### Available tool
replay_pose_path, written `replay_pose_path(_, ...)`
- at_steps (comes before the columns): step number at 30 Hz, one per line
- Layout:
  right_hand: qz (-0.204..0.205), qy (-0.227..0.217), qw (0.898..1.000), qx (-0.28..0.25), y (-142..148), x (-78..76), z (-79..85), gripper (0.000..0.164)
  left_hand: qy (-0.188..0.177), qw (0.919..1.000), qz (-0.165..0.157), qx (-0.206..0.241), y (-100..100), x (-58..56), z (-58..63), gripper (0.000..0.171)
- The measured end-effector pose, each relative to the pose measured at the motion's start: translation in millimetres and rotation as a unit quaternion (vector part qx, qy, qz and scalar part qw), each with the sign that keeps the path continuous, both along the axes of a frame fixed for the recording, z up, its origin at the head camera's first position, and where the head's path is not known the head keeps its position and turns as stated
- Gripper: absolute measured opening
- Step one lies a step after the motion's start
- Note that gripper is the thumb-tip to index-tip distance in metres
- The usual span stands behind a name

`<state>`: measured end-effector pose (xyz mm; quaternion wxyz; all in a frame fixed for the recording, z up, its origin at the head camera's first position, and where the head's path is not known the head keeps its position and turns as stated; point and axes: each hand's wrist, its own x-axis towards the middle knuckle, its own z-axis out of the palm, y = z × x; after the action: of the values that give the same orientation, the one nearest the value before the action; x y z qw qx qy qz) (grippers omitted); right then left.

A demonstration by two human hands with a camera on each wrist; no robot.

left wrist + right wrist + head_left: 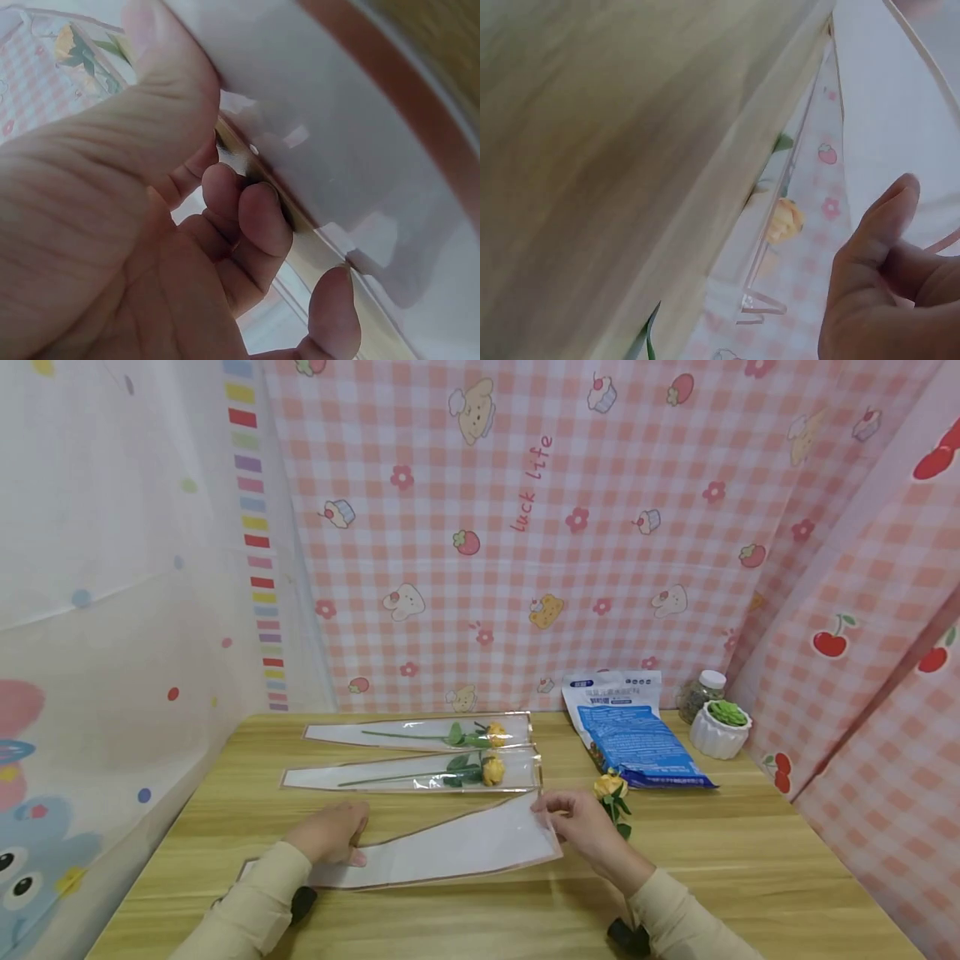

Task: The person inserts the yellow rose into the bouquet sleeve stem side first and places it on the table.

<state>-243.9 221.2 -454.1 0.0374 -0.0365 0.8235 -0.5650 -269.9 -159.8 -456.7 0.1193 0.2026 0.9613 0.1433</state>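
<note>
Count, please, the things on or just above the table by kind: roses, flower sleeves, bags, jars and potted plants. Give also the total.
Yellow roses: 3 (two in sleeves, one loose)
Flower sleeves: 3
Blue-and-white bag: 1
White-lidded jar: 1
Potted plant: 1
Total: 9

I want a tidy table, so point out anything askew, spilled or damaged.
Nothing looks spilled or damaged. Askew: the blue-and-white bag, lying diagonally at the back right, and the handheld sleeve, slanting while the two sleeves behind it lie straighter.
</note>
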Motion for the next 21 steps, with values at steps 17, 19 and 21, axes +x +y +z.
replay_pose_path(17,0.205,-0.064,0.976,-0.015,7.8,3.0,0.1,0.083,-0.013,0.9987,0.005,0.049,-7.6,-6.8,-8.0,0.046)
replay_pose_path(19,0.200,-0.059,0.978,-0.005,9.5,2.1,-0.5,0.084,-0.005,0.9987,0.001,0.051,-8.1,-8.0,-6.7,0.046)
replay_pose_path(21,0.198,-0.058,0.978,-0.001,11.3,0.9,-1.8,0.084,0.007,0.9992,-0.005,0.039,-7.0,-8.0,-4.1,0.044)
